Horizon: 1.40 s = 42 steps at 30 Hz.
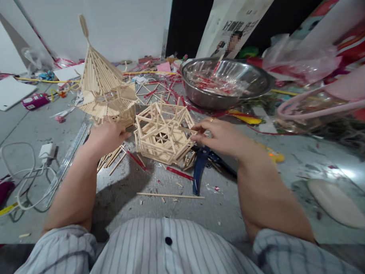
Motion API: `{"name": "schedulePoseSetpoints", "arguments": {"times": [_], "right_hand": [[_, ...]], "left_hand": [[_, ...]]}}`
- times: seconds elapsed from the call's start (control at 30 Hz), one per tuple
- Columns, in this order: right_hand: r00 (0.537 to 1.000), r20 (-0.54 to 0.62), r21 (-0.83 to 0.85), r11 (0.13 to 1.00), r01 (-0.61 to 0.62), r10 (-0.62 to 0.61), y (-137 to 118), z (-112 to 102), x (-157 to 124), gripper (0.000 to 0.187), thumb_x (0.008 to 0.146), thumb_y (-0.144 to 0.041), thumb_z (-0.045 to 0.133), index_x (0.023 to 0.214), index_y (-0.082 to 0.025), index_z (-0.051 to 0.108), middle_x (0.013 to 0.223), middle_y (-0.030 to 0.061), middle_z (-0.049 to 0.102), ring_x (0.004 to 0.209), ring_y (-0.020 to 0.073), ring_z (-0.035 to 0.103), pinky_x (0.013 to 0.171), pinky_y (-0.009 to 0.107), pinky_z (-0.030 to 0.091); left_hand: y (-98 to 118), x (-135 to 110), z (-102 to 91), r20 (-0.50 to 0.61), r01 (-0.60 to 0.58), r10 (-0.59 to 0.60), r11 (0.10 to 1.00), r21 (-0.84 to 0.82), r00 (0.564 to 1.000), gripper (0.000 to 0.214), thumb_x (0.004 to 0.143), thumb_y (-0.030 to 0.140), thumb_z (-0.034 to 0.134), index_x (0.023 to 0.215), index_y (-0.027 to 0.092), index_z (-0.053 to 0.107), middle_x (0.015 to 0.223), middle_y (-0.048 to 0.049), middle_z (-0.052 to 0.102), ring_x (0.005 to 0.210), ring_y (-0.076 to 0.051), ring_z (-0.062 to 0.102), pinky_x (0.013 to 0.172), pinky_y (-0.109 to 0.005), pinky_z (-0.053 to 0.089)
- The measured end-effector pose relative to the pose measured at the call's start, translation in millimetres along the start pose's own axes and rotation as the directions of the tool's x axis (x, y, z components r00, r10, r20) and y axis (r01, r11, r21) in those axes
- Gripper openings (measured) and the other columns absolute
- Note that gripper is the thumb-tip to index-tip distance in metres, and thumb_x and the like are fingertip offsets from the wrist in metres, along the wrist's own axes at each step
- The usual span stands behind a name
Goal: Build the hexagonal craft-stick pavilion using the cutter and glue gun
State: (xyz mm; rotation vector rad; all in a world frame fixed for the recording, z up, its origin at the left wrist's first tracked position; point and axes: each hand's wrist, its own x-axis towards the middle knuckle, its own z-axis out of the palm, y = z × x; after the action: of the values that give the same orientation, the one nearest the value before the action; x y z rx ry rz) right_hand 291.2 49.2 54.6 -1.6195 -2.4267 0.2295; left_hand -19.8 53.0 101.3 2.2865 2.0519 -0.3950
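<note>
A low, many-sided frame of thin wooden sticks (163,147) sits on the grey table in front of me, with a star of crossed sticks over its top. At its right side my right hand (220,136) pinches a thin wooden stick (186,130) that reaches over the frame's upper edge. My left hand (107,139) is at the frame's left, in front of a taller stick pavilion (104,75) with a pointed roof. Its fingers are curled together; what they hold, if anything, is hidden. Loose sticks (113,158) lie below this hand.
Blue-handled cutters (200,170) lie under my right hand. A long stick (170,195) rests nearer to me. Behind stands a steel bowl (195,94) with red-and-clear wrappers. A white charger with cable (47,151) is at left, a pink-rimmed container (319,110) at right.
</note>
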Motion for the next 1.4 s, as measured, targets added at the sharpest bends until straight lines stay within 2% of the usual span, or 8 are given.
{"name": "schedulePoseSetpoints", "arguments": {"times": [0.2, 0.4, 0.53, 0.77, 0.9, 1.1, 1.27, 1.4], "right_hand": [[0.997, 0.053, 0.001, 0.999, 0.048, -0.048, -12, -6, -2, 0.028, 0.087, -0.037, 0.055, 0.102, -0.018, 0.069, 0.099, 0.0098, 0.071, 0.091, 0.0237, 0.066, 0.082, 0.034, 0.049], [0.997, 0.016, -0.004, 0.997, 0.074, -0.073, -7, -1, -5, 0.031, 0.087, -0.04, 0.055, 0.102, -0.018, 0.069, 0.1, 0.0105, 0.071, 0.092, 0.0253, 0.066, 0.082, 0.037, 0.049], [0.997, -0.06, 0.009, 0.998, 0.057, -0.057, -8, -8, -9, 0.032, 0.085, -0.039, 0.058, 0.105, -0.016, 0.069, 0.099, 0.0105, 0.071, 0.088, 0.0258, 0.066, 0.079, 0.039, 0.05], [0.995, -0.093, 0.046, 0.998, 0.047, -0.043, -23, -41, -30, 0.028, 0.091, -0.034, 0.053, 0.109, -0.018, 0.068, 0.103, 0.0108, 0.071, 0.092, 0.026, 0.066, 0.085, 0.041, 0.049], [0.986, -0.104, 0.111, 0.984, 0.139, -0.127, -17, -16, -44, 0.034, 0.092, -0.044, 0.051, 0.109, -0.02, 0.068, 0.102, 0.0097, 0.072, 0.09, 0.0243, 0.066, 0.082, 0.038, 0.049], [0.98, 0.099, 0.171, 0.973, 0.153, -0.172, -11, 44, -63, 0.031, 0.094, -0.035, 0.048, 0.107, -0.016, 0.069, 0.101, 0.0105, 0.072, 0.093, 0.0223, 0.066, 0.082, 0.035, 0.048], [0.984, 0.101, 0.073, 0.987, 0.142, -0.148, -5, 63, -78, 0.032, 0.096, -0.032, 0.045, 0.103, -0.018, 0.073, 0.103, 0.0109, 0.069, 0.098, 0.0224, 0.063, 0.088, 0.037, 0.047], [0.997, 0.03, -0.026, 0.997, 0.073, -0.072, 0, 72, -84, 0.031, 0.095, -0.033, 0.047, 0.093, -0.019, 0.074, 0.095, 0.0094, 0.067, 0.092, 0.0217, 0.061, 0.085, 0.036, 0.046]], "left_hand": [[2, -5, 0.5, 0.147, -0.098, 0.091, 0.994, 0.041, 0.985, 0.029, 0.091, 0.033, 0.049, 0.105, 0.019, 0.069, 0.106, -0.01, 0.071, 0.1, -0.026, 0.065, 0.085, -0.033, 0.049], [1, -18, 39.8, 0.261, -0.106, 0.081, 0.991, 0.084, 0.962, 0.032, 0.09, 0.036, 0.048, 0.104, 0.018, 0.07, 0.106, -0.015, 0.071, 0.102, -0.031, 0.066, 0.081, -0.035, 0.052], [12, -32, 56.4, 0.202, -0.087, 0.069, 0.993, 0.079, 0.977, 0.033, 0.094, 0.039, 0.044, 0.105, 0.019, 0.068, 0.101, -0.0136, 0.071, 0.101, -0.031, 0.067, 0.08, -0.037, 0.051], [35, -42, 68.4, 0.049, -0.42, 0.419, 0.907, 0.026, 0.907, 0.035, 0.098, 0.022, 0.033, 0.116, 0.02, 0.062, 0.123, -0.009, 0.062, 0.1, -0.023, 0.066, 0.073, -0.03, 0.05], [23, -33, 90.0, 0.04, -0.444, 0.444, 0.896, 0.003, 0.895, 0.035, 0.093, 0.017, 0.036, 0.108, 0.022, 0.067, 0.121, -0.0065, 0.062, 0.099, -0.019, 0.066, 0.075, -0.026, 0.049], [5, -26, 100.1, 0.033, -0.436, 0.436, 0.9, 0.0, 0.9, 0.037, 0.089, 0.018, 0.036, 0.099, 0.023, 0.071, 0.113, -0.005, 0.065, 0.095, -0.021, 0.066, 0.076, -0.029, 0.049], [11, -27, 96.1, -0.037, -0.354, 0.354, 0.935, -0.001, 0.934, 0.039, 0.095, 0.031, 0.035, 0.121, 0.024, 0.063, 0.115, -0.0065, 0.066, 0.097, -0.023, 0.066, 0.071, -0.028, 0.047], [20, -30, 93.4, -0.014, -0.323, 0.324, 0.946, 0.024, 0.946, 0.042, 0.098, 0.045, 0.033, 0.116, 0.023, 0.065, 0.112, -0.0071, 0.066, 0.098, -0.024, 0.066, 0.07, -0.027, 0.046]]}}
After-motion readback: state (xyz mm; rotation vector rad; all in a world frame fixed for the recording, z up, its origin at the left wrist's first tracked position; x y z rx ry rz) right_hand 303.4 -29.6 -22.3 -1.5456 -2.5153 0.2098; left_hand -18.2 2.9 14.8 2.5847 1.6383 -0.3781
